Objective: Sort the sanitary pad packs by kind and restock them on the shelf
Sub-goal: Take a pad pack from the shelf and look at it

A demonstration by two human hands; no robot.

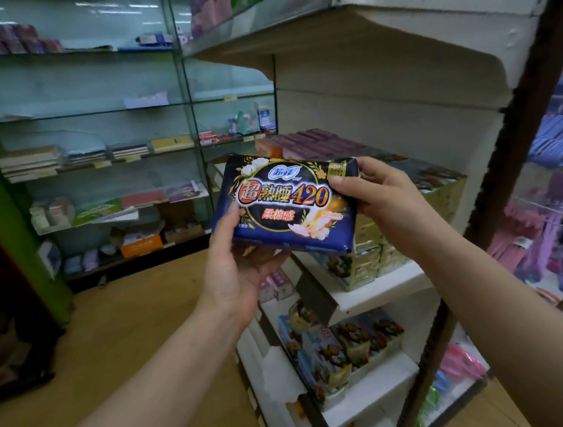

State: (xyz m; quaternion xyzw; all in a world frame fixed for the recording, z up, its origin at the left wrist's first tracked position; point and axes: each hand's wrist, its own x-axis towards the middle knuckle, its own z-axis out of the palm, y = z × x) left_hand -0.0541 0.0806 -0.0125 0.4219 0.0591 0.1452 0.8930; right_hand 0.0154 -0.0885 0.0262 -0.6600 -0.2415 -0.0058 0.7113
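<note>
A: What is marked as the largest structure?

B: The white shelf unit point(382, 100) is shown at right, bounded on its near side by a brown post point(524, 141) that is seen leaning across the view. Its boards project toward the viewer, and their front edges are stepped one below another.

A: And to the left?

B: A glass cabinet point(90, 94) is set against the far wall, with flat boxed goods laid on its panes. Between cabinet and shelf unit, an open stretch of wooden floor point(130, 331) is left free.

A: How are the boards filled?

B: Purple packs point(318, 146) are laid in rows at the back of the middle level. Pale packs point(364, 264) are stacked close to its front edge. Blue packs point(341, 352) are stood on the board below, with bare board shown in front of them.

A: Where is the item being handled?

B: The dark blue pack point(286, 202) is held in the air before the middle level, face toward the viewer, tilted down to the right.

A: How is it gripped?

B: Its lower left corner is cupped by the left hand point(234, 273), thumb laid on the face. Its right end is clasped by the right hand point(385, 200), thumb pressed on the upper right corner.
</note>
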